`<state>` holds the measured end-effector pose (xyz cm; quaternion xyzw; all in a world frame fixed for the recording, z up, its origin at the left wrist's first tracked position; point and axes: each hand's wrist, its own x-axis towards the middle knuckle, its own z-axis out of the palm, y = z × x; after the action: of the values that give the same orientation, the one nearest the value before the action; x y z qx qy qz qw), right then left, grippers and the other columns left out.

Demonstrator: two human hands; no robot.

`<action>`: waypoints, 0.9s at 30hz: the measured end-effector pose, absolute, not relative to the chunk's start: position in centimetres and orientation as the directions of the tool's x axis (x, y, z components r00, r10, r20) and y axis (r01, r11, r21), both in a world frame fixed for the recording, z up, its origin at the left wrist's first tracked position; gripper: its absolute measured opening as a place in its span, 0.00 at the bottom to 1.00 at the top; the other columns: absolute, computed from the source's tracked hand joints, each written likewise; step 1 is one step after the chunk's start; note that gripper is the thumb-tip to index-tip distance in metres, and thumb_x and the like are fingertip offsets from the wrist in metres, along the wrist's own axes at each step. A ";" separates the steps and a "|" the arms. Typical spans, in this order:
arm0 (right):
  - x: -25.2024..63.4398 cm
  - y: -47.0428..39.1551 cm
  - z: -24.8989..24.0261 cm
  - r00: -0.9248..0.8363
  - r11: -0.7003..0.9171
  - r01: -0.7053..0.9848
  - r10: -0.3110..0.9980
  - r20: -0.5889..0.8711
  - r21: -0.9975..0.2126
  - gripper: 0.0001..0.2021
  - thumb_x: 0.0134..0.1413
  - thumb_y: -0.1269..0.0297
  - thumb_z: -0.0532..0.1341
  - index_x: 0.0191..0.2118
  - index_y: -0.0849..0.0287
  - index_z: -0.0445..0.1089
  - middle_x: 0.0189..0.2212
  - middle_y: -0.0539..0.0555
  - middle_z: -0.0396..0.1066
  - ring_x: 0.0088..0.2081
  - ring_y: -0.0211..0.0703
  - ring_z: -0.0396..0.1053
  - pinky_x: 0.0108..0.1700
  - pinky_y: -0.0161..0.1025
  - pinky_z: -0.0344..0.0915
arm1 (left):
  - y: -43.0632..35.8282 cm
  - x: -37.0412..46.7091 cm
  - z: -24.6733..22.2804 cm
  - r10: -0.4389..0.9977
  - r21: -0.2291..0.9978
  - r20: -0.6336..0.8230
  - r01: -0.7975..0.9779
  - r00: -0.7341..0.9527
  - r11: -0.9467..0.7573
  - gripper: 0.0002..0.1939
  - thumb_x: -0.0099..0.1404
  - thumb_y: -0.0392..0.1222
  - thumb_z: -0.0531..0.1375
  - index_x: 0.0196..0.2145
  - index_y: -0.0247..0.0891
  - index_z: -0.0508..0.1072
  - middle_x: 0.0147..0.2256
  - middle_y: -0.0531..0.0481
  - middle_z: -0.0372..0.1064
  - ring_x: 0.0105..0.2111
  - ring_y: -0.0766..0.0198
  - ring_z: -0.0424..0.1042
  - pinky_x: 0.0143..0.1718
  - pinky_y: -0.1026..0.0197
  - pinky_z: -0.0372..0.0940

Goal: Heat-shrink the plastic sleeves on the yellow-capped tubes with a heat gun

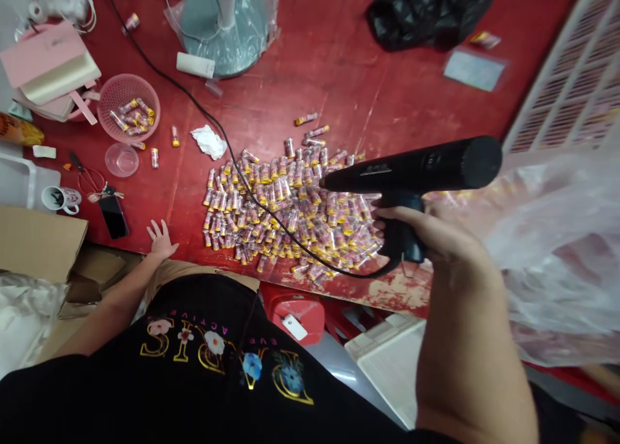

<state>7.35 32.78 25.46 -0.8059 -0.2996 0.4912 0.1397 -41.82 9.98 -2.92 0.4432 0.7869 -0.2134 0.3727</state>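
Observation:
My right hand [426, 228] is wrapped round the handle of a black hair dryer [411, 166], holding it above the table. Its nozzle points left over a wide spread of small clear tubes with yellow ends [285, 205]. From the handle a black cord [252, 195] runs across the tubes towards the upper left. My left hand [162, 239] rests with fingers spread at the table's front edge, near a dark phone [113, 216], and holds nothing.
On the red table [320, 102] stand a pink basket [128, 86] with some tubes, a clear cup [121, 160], a mug [61, 199] and a grey round base [225, 31]. A black bag [431, 11] lies at the back. A white crate [557, 70] and plastic sheeting [557, 231] stand right.

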 end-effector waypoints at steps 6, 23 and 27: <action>3.9 32.4 23.3 0.132 -0.747 0.237 0.658 -0.741 -0.621 0.14 0.35 0.68 0.74 0.29 0.58 0.68 0.19 0.50 0.68 0.19 0.37 0.63 0.18 0.31 0.63 | 10.6 -42.3 -2.2 0.515 0.013 -0.795 0.841 -0.320 0.542 0.60 0.62 0.52 0.66 0.75 0.30 0.31 0.73 0.26 0.10 0.71 0.25 0.20 0.70 0.31 0.42; -6.1 37.4 18.0 0.009 -0.635 0.289 0.750 -0.661 -0.717 0.13 0.36 0.68 0.72 0.30 0.57 0.68 0.18 0.47 0.66 0.20 0.36 0.63 0.20 0.31 0.63 | 10.2 -41.8 -1.9 0.497 0.045 -0.812 0.816 -0.306 0.576 0.62 0.62 0.51 0.68 0.75 0.31 0.29 0.73 0.28 0.08 0.71 0.25 0.18 0.70 0.32 0.45; -5.2 35.3 19.5 0.016 -0.705 0.272 0.684 -0.730 -0.655 0.16 0.33 0.64 0.73 0.29 0.56 0.68 0.19 0.48 0.67 0.19 0.36 0.64 0.18 0.32 0.63 | 10.1 -41.8 -1.9 0.503 0.050 -0.808 0.817 -0.305 0.575 0.61 0.63 0.51 0.67 0.75 0.30 0.29 0.73 0.27 0.08 0.71 0.24 0.17 0.70 0.32 0.46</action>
<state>-5.24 35.35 19.48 -0.6925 -0.3450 0.6108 0.1684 -41.85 10.10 -1.95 0.4204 0.7852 -0.1895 0.4134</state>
